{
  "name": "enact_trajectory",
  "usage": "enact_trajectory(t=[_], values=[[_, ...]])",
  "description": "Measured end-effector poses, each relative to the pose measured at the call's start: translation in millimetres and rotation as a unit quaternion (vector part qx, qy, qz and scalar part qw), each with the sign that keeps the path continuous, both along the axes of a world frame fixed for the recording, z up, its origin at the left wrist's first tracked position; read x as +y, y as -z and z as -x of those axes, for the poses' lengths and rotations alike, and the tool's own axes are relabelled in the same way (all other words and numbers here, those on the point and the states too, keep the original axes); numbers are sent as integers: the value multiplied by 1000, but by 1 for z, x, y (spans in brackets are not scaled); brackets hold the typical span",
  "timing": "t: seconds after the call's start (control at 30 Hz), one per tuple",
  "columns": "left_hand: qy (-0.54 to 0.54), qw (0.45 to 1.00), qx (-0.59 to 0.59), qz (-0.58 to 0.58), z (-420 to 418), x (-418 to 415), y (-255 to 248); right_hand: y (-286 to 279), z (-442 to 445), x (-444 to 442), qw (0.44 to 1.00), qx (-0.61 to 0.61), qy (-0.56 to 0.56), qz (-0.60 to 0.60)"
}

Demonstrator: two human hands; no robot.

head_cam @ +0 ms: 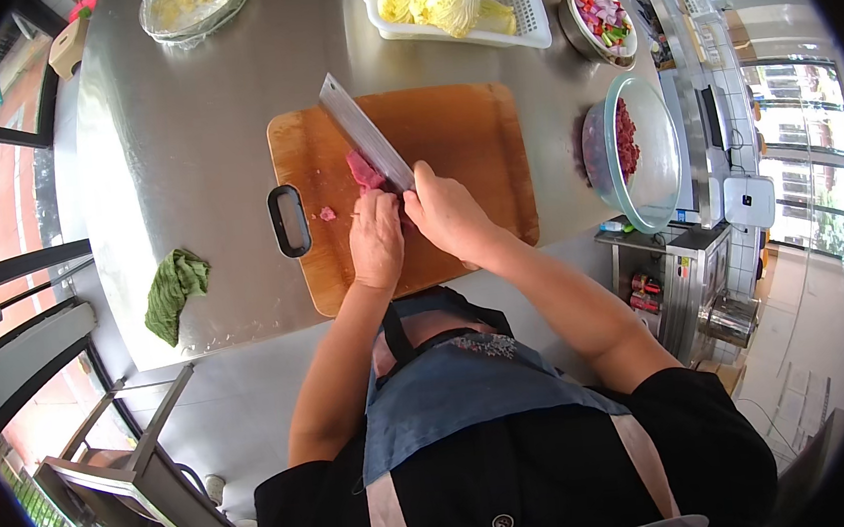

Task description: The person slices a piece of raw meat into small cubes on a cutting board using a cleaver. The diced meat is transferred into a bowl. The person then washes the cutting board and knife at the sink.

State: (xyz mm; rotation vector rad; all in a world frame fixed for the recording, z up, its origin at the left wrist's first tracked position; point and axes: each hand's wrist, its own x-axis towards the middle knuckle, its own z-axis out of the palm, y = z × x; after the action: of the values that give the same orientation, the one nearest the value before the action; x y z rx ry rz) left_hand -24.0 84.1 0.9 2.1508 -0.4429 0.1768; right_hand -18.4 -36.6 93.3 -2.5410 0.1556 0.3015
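My right hand (pixel 449 212) is closed around the handle of a cleaver (pixel 365 131), whose broad metal blade points up and left over a wooden cutting board (pixel 463 132). Raw red meat (pixel 363 171) lies against the blade's left side. The fingers of my left hand (pixel 377 239) press on the near end of that meat, close to the blade; part of the meat is hidden beneath them. A small scrap of meat (pixel 327 214) lies on the board to the left, near its black handle (pixel 289 221).
On the steel table (pixel 230 130) stand a white plastic basket (pixel 463 40) of napa cabbage, a bowl of chopped vegetables (pixel 602 18), a clear bowl (pixel 654 168) with cut meat and a plastic-covered bowl (pixel 199 34). A green cloth (pixel 175 294) lies near the front left corner.
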Motion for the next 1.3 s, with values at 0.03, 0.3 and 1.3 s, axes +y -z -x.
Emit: enact_trajectory(t=[0.03,0.3,1.3], values=[[5,1000,12,-8,8,-3,0,1,8,-4,1000,4,1,-3],[-26,992,-89,-84,-27,-5,-4,-6,11,-12,999,29,13,-23],[-26,988,-19,-150,44,-9,-15,-34,103,-55,991,-2,85,-99]])
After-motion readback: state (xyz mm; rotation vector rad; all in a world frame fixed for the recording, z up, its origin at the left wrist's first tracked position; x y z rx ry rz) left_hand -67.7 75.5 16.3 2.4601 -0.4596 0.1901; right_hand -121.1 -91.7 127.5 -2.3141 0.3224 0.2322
